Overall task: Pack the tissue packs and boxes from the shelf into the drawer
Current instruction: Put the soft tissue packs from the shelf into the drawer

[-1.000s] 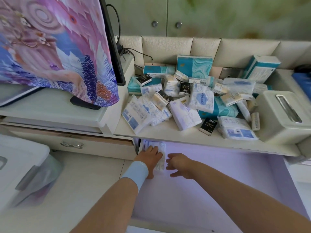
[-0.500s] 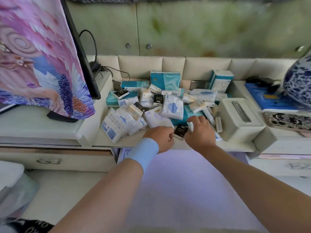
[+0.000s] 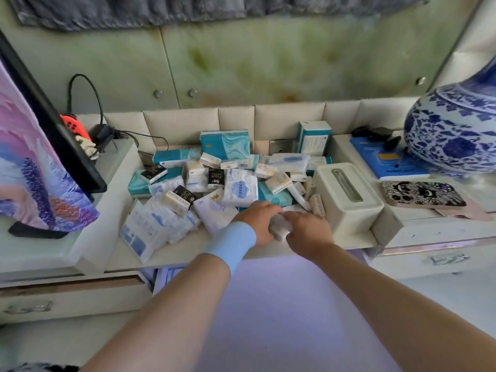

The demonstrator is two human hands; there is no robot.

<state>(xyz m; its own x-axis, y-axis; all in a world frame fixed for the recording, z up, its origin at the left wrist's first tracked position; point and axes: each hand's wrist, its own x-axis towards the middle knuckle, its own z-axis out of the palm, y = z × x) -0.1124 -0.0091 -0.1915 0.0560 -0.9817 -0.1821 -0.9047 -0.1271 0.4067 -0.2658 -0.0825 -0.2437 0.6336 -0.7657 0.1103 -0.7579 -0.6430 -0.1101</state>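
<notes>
Far left: a screen [image 3: 51, 146] draped with a pink and purple patterned cloth [image 3: 32, 183] stands on the raised side unit.
Shelf [image 3: 188, 253]: a loose heap of tissue packs [image 3: 239, 187] and teal boxes [image 3: 225, 140] covers it from my left round to the middle; 1 big soft pack [image 3: 142, 232] lies at the front left edge.
My left hand [image 3: 257, 221]: it wears a light blue wristband [image 3: 232, 244] and reaches over the front of the shelf, fingers curled onto a small white pack [image 3: 280, 228].
My right hand [image 3: 308, 229]: it closes on the same small white pack from the other side, so both hands hold it just above the shelf's front edge.
Drawer [image 3: 281, 304]: pulled open under my forearms, its lilac floor bare where I can see it; something white shows in its back left corner, too hidden to name.
Right of my hands: a cream tissue dispenser [image 3: 346, 200] sits on the shelf, touching the heap.
Far right: a blue and white vase [image 3: 456, 135] stands on the side unit behind a patterned phone case [image 3: 421, 194].
</notes>
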